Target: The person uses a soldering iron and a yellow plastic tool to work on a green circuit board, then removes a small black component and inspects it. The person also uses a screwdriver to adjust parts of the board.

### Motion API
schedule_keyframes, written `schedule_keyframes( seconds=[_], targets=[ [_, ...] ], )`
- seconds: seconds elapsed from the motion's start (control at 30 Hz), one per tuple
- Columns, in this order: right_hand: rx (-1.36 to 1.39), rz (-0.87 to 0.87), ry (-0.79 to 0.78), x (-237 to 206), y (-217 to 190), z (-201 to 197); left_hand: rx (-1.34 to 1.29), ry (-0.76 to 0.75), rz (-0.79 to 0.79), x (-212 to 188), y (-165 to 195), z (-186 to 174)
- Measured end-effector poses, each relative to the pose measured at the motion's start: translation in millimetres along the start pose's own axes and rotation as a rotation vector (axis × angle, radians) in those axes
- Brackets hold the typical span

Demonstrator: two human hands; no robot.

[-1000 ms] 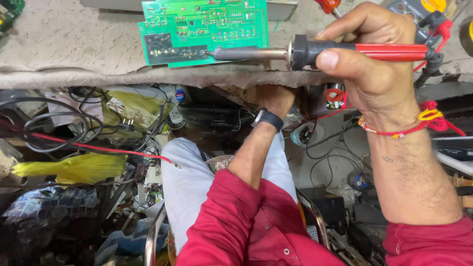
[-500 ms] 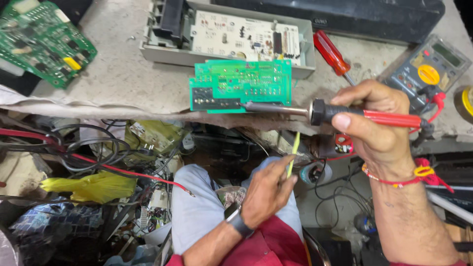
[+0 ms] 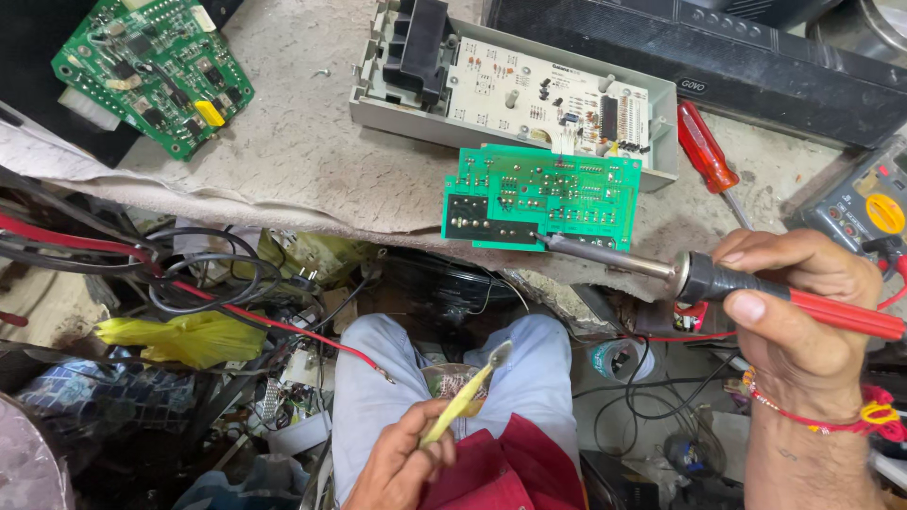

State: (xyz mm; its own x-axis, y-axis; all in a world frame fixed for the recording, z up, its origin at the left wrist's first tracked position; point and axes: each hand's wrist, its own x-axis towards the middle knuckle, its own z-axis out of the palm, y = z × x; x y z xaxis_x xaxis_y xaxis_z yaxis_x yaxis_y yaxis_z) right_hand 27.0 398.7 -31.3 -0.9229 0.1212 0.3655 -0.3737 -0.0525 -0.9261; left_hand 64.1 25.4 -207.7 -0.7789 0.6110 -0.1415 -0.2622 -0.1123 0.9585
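Observation:
My right hand (image 3: 798, 297) grips a soldering iron (image 3: 756, 288) with a red and black handle. Its metal tip rests on the near edge of a green circuit board (image 3: 539, 196) lying on the grey bench top (image 3: 312, 161). My left hand (image 3: 402, 463) is low over my lap and pinches a thin yellow strip-like tool (image 3: 463, 401) that points up and to the right. A small round container (image 3: 449, 382) sits behind the strip on my leg.
A grey tray with a white circuit board (image 3: 529, 90) lies behind the green one. Another green board (image 3: 151, 71) is at far left. A red screwdriver (image 3: 709, 156) and a multimeter (image 3: 864, 212) lie at right. Tangled cables (image 3: 208, 283) and a yellow bag (image 3: 184, 338) sit under the bench.
My left hand came down from under the bench to my lap and now holds the yellow strip. The view tilted up the bench; the iron tip stays at the green board.

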Motion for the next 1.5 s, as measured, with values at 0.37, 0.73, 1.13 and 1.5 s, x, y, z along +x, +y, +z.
schedule_keyframes(
  seconds=[0.37,0.73,1.13,1.5],
  targets=[
    [-0.156,-0.076,0.021,9,4,31,0.629,0.539,0.57,33,130,-20],
    [-0.216,-0.074,0.009,13,-5,47,0.942,0.464,0.658,68,185,-11],
    [-0.199,-0.066,0.013,20,-6,57,0.517,0.353,0.586,69,182,-17],
    [-0.23,-0.076,0.01,16,-9,51,0.898,0.437,0.612,71,171,-8]
  ],
)
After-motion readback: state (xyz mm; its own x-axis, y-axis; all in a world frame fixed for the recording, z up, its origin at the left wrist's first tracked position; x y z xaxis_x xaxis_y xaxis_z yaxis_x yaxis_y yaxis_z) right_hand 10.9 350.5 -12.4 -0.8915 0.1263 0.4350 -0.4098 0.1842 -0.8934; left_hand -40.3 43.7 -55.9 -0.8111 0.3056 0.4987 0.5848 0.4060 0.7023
